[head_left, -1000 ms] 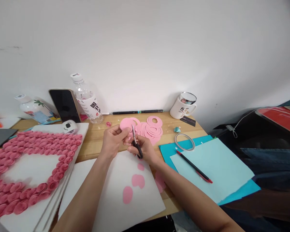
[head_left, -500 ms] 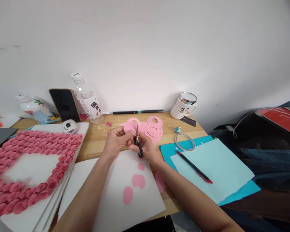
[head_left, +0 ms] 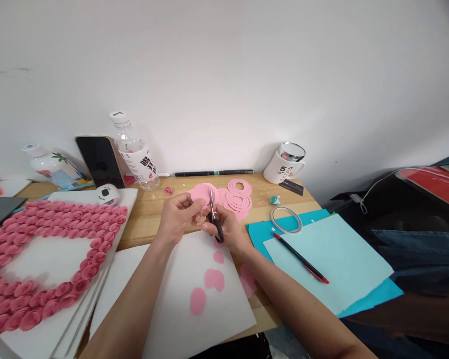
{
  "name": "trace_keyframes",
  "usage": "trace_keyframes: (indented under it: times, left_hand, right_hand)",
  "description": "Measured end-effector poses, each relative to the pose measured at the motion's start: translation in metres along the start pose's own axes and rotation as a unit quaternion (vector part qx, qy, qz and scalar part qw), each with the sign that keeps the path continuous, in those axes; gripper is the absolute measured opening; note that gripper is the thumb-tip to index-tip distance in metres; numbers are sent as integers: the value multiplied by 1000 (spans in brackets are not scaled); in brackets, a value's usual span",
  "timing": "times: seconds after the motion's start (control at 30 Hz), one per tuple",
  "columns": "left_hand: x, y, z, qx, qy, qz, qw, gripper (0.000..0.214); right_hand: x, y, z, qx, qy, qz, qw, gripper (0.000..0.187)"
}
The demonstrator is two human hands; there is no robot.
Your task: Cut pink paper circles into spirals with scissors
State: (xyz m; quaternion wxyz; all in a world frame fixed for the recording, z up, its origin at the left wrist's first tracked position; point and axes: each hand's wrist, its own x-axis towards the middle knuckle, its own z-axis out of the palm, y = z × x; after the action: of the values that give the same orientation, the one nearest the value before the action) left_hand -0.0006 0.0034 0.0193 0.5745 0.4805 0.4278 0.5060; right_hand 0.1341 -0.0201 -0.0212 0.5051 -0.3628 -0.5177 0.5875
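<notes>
Between the thumb and fingers of my left hand (head_left: 179,215) is a round piece of pink paper (head_left: 201,193). My right hand (head_left: 226,227) grips black-handled scissors (head_left: 216,227), their blades pointing up against the right side of the paper. Just behind lie several pink paper rings (head_left: 239,195), overlapping on the wooden table. Below my hands, pink paper scraps (head_left: 214,280) rest on a white board (head_left: 209,329).
At left is a board covered in pink paper roses (head_left: 30,316). A phone (head_left: 101,162) and a bottle (head_left: 136,154) stand by the wall, with a mug (head_left: 284,164) further right. A pen (head_left: 301,258) and tape roll (head_left: 286,220) lie on blue paper sheets (head_left: 344,264).
The pink paper has turned in my left hand, and the scissor blades now lie over its right part. Both hands stay in nearly the same place.
</notes>
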Motion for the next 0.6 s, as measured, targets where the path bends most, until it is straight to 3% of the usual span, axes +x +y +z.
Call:
trace_keyframes:
  times: [0.6]
  left_hand:
    - [1, 3, 0, -58, 18, -3, 998, 22]
  right_hand:
    - [-2, 6, -1, -20, 7, 25, 999, 26]
